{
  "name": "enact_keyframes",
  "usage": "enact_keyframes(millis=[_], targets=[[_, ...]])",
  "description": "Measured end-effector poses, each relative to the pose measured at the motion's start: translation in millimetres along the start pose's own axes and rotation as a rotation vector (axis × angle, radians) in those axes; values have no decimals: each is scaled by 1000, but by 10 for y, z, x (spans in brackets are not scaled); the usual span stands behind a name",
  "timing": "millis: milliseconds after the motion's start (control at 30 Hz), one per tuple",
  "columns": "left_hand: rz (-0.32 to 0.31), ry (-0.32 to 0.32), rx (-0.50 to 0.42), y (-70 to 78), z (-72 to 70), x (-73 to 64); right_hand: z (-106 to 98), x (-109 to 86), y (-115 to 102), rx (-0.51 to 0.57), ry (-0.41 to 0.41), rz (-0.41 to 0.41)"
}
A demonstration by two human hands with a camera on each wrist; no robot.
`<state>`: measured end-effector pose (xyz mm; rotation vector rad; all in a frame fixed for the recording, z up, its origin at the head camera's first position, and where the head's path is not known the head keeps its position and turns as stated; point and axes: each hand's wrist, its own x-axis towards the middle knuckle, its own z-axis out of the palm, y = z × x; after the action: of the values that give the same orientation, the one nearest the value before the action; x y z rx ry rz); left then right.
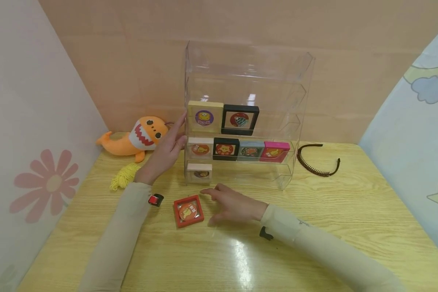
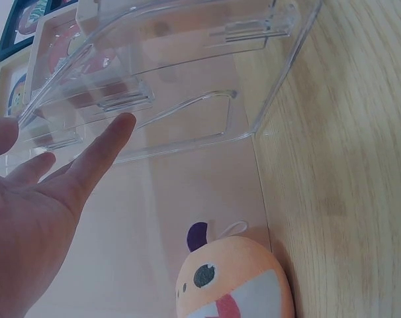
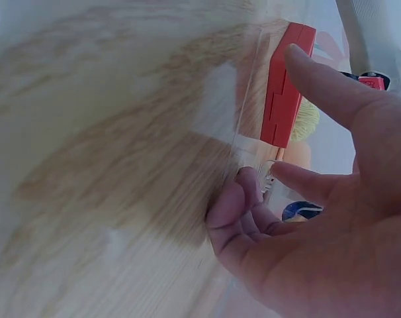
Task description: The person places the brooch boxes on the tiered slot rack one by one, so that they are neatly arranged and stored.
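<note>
A clear tiered acrylic display rack [image 1: 248,87] stands on the table. My left hand [image 1: 164,152] rests along its left side with straight fingers; in the left wrist view the fingertips overlap the clear panel. A small square red picture frame [image 1: 188,211] with a thumbs-up picture lies flat in front of the rack. Just right of it is my right hand [image 1: 237,206], thumb and index finger spread toward the frame and the other fingers bent, holding nothing. The right wrist view has the thumb beside the red frame's edge [image 3: 288,86].
The rack holds several small frames, including a yellow one [image 1: 205,117], a black one [image 1: 240,120] and a pink one [image 1: 275,151]. An orange shark plush [image 1: 131,140] and yellow yarn [image 1: 125,176] lie left. A dark headband [image 1: 315,172] lies right.
</note>
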<state>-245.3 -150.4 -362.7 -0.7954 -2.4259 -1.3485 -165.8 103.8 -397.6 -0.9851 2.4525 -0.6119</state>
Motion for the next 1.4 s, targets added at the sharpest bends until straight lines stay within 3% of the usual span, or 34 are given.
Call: enact_keyframes(millis=[833, 1067, 1400], targets=[[-19, -16, -32, 13, 8, 9, 58, 135, -57, 72, 8, 6], [-16, -11, -32, -14, 10, 5, 92, 140, -62, 245, 42, -57], [-21, -13, -26, -30, 7, 8, 94, 99, -80, 324, 54, -80]])
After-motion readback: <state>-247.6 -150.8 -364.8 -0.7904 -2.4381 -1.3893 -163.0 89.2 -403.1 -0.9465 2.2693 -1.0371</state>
